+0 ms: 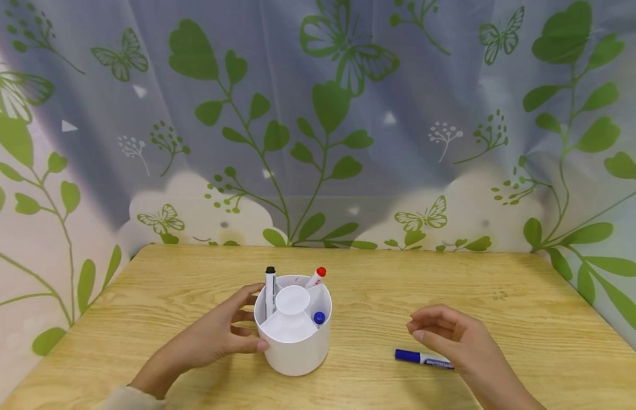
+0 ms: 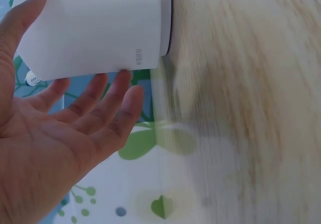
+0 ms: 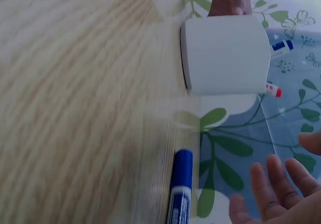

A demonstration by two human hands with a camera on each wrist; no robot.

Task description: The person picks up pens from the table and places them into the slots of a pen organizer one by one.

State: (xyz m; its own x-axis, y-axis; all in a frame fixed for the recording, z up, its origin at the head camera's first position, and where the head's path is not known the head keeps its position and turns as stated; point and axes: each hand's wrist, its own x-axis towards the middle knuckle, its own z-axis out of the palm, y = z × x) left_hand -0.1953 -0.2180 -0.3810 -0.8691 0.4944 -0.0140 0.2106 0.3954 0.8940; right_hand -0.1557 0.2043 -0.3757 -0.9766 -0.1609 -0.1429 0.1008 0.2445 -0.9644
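Note:
A round white pen holder (image 1: 297, 356) with compartments stands upright on the table. In it are a black-capped marker (image 1: 270, 290), a red-capped marker (image 1: 318, 276) and a blue-tipped one (image 1: 319, 318). My left hand (image 1: 210, 336) holds the holder's left side, thumb (image 2: 25, 15) on its wall and fingertips (image 2: 123, 78) against the edge. Farther right, a blue-capped marker (image 1: 422, 359) lies on the tabletop, its far end hidden behind my right hand (image 1: 461, 341). That hand hovers just over it with loosely bent fingers and nothing in them; the marker (image 3: 181, 176) shows below the holder in the right wrist view.
The wooden table (image 1: 364, 302) runs back to a curtain (image 1: 348, 171) printed with green leaves and butterflies. More of this cloth hangs at the left and right sides.

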